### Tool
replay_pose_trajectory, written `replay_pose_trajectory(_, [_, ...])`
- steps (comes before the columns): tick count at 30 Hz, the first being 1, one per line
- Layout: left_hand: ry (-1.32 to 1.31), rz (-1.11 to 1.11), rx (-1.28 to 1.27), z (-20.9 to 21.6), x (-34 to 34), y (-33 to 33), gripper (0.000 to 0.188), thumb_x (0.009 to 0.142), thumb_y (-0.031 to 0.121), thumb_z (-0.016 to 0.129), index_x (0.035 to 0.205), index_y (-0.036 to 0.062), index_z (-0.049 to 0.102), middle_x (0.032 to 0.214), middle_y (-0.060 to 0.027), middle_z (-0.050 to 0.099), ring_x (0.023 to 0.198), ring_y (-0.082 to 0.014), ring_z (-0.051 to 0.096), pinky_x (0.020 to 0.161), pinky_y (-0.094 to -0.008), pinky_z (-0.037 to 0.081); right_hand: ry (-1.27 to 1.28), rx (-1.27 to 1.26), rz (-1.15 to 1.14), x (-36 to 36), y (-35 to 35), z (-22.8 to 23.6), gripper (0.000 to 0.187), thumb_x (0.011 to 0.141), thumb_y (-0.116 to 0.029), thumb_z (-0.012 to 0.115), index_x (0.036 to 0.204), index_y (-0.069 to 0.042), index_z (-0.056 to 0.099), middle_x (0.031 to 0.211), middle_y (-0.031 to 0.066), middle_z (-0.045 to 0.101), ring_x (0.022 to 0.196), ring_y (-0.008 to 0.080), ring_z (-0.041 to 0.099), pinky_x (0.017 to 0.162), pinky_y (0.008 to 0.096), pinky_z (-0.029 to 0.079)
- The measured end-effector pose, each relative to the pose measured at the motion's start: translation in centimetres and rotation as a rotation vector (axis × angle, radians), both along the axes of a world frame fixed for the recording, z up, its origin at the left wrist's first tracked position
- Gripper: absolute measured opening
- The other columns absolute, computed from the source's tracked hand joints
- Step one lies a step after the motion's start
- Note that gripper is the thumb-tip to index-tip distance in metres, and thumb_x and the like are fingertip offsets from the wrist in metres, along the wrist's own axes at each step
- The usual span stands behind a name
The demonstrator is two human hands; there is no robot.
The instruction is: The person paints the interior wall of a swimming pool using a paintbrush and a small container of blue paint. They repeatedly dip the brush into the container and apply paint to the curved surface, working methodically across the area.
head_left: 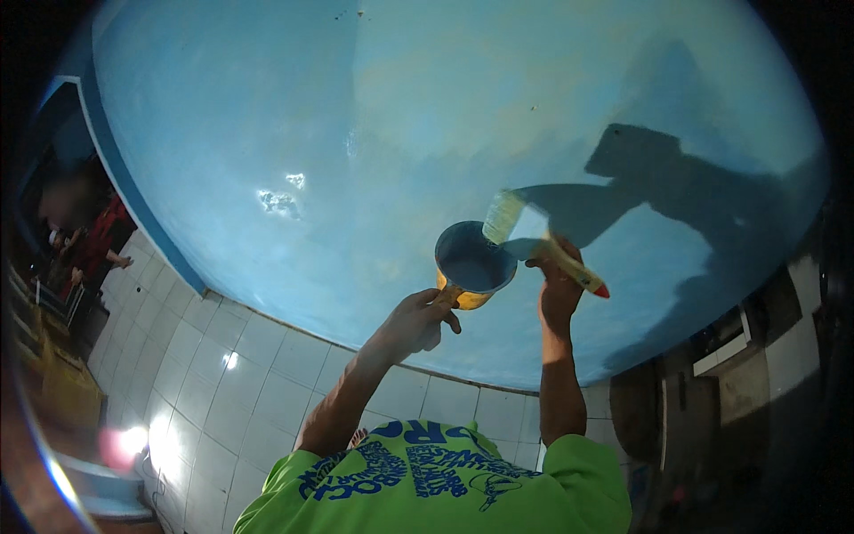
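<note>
Loading, seemingly, the paintbrush [528, 230] at dipper [471, 260] rim | left hand [420, 320] grips dipper, right hand [559, 283] paintbrush | next likely needs steady dipper

Green shirt [436, 489] cut off by lower edge; contents of cup [479, 298] too shaded to tell.

The broad pale-blue painted wall [222, 107] is looking smooth, shining in glossy, wet-looking patches at left and appearing duller and blotchier at upper right. The round yellow-orange plastic-looking dipper [476, 262] is showing a blue-coated inside. The wide, flat, pale-bristled brush with a red-tipped wooden-looking handle [531, 229] is looking fibrous at its bristles and smooth at its whitish band. The white square glazed floor tiles [276, 369] are gleaming, mirroring bright spots. The lime-green, blue-printed cloth T-shirt [400, 498] is appearing soft and matt
</note>
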State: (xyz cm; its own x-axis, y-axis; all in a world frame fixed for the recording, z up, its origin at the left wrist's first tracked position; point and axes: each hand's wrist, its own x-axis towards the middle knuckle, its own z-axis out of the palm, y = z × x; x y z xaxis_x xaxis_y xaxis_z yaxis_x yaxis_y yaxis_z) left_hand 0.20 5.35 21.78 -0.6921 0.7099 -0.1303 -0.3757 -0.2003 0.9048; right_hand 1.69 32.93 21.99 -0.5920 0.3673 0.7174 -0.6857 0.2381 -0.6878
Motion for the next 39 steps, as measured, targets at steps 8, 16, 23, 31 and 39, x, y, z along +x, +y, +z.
replay_pose_trajectory(8, [0.154,-0.056,0.002,3.9,-1.6,0.8,0.042,0.106,0.036,0.056,0.120,-0.0036,0.057,0.088,-0.0119,0.067,0.045,-0.0038,0.045,0.038,-0.0207,0.036,0.297,0.670,-0.187,-1.9,-1.0,7.0,0.025,0.087,0.002,0.078,0.110,0.000,0.071,0.102,0.0131,0.073,0.093,0.0228,0.072,0.083,0.0359,0.058])
replay_pose_trajectory(16, [0.201,-0.139,0.178,5.9,-4.0,2.0,0.046,0.105,0.038,0.057,0.118,-0.0057,0.057,0.085,-0.0114,0.068,0.043,-0.0045,0.048,0.037,-0.0199,0.038,0.047,1.046,-0.346,-9.2,3.6,20.4,0.034,0.094,-0.027,0.075,0.122,-0.007,0.072,0.102,0.0104,0.077,0.078,0.0140,0.073,0.064,0.0273,0.057])
replay_pose_trajectory(23, [0.183,-0.161,0.068,3.6,-3.9,1.4,0.044,0.105,0.037,0.057,0.116,-0.0052,0.059,0.086,-0.0118,0.068,0.042,-0.0042,0.046,0.035,-0.0205,0.036,0.120,1.056,-0.441,-5.6,1.5,27.6,0.028,0.097,-0.021,0.072,0.119,-0.004,0.071,0.098,0.0107,0.078,0.082,0.0202,0.076,0.067,0.0311,0.062])
replay_pose_trajectory(31, [0.034,-0.201,-0.010,0.0,-1.8,0.9,0.041,0.105,0.032,0.058,0.120,-0.0054,0.057,0.087,-0.0125,0.068,0.046,-0.0041,0.044,0.040,-0.0220,0.037,0.132,1.258,-0.309,-9.5,0.1,16.7,0.026,0.091,-0.019,0.077,0.113,-0.005,0.073,0.099,0.0106,0.077,0.083,0.0201,0.075,0.069,0.0326,0.057])
replay_pose_trajectory(39, [0.022,-0.149,-0.080,-0.8,-1.2,1.0,0.042,0.105,0.035,0.059,0.119,-0.0046,0.057,0.086,-0.0117,0.068,0.044,-0.0027,0.043,0.039,-0.0211,0.035,0.222,1.160,-0.545,-6.3,5.5,32.0,0.032,0.095,-0.017,0.075,0.123,-0.003,0.070,0.107,0.0070,0.076,0.076,0.0053,0.065,0.059,0.0211,0.051])
